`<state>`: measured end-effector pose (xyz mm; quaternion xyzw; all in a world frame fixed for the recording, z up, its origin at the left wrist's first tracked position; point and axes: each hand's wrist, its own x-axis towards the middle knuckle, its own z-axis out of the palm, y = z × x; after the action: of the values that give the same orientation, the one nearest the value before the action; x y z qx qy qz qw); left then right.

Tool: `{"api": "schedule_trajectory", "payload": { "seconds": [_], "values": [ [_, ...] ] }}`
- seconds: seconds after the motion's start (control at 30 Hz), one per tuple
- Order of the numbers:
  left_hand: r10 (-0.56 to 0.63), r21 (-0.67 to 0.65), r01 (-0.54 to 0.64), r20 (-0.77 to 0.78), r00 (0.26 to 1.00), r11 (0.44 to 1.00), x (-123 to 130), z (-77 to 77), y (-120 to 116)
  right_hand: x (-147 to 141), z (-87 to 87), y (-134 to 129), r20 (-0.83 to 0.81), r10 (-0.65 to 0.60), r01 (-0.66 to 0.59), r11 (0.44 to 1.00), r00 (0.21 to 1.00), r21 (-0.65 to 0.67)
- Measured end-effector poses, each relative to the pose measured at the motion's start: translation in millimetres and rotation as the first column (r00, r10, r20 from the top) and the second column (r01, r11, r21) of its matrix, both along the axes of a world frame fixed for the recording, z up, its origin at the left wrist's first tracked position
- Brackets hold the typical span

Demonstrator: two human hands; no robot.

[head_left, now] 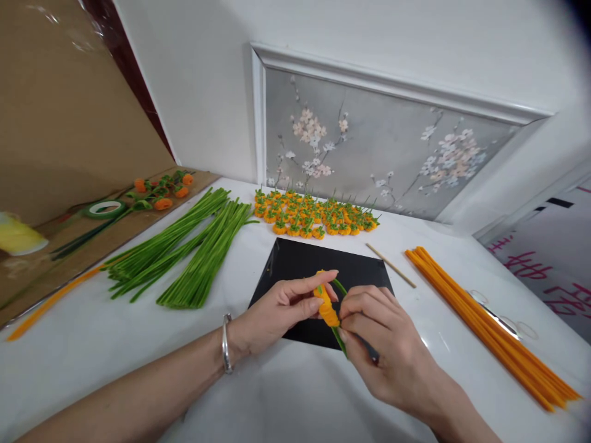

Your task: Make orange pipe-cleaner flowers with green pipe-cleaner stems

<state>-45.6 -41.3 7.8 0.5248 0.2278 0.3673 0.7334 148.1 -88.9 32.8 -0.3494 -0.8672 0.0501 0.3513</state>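
Observation:
Above the black mat (pixel 300 261), my left hand (pixel 277 311) pinches a small coiled orange pipe-cleaner flower head (pixel 327 312) between thumb and fingers. A green pipe cleaner (pixel 340 342) runs by the flower head, one part showing above it and another below. My right hand (pixel 392 338) has its thumb and fingers closed on this green strand at the flower head's right side. The fingertips partly hide where green and orange meet.
Finished orange heads with green tops (pixel 305 215) stand in rows behind the mat. Green pipe cleaners (pixel 198 258) lie left; orange pipe cleaners (pixel 480 320) and scissors (pixel 501 325) lie right, near a thin stick (pixel 391 266). Green tape (pixel 105 209) rests on cardboard at far left.

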Motion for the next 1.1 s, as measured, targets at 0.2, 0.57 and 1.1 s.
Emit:
{"api": "schedule_trajectory", "payload": {
  "seconds": [0.2, 0.57, 1.1],
  "values": [
    [0.025, -0.227, -0.004, 0.093, 0.995, 0.974, 3.2, 2.6, -4.1, -4.7, -5.5, 2.7, 0.050, -0.083, 0.079, 0.993, 0.995, 0.093],
    [-0.202, -0.345, 0.220, 0.087, 0.975, 0.913, 5.0, 2.7, -6.9, 10.9, -6.3, 15.0, -0.275, -0.147, 0.072, 0.961, 0.950, -0.266],
    [-0.205, -0.011, 0.216, -0.370, 0.906, 0.976, 6.7, 1.4, -2.4, -2.1, -13.3, 12.8, -0.148, -0.097, 0.040, 0.936, 0.984, -0.350]
  ]
}}
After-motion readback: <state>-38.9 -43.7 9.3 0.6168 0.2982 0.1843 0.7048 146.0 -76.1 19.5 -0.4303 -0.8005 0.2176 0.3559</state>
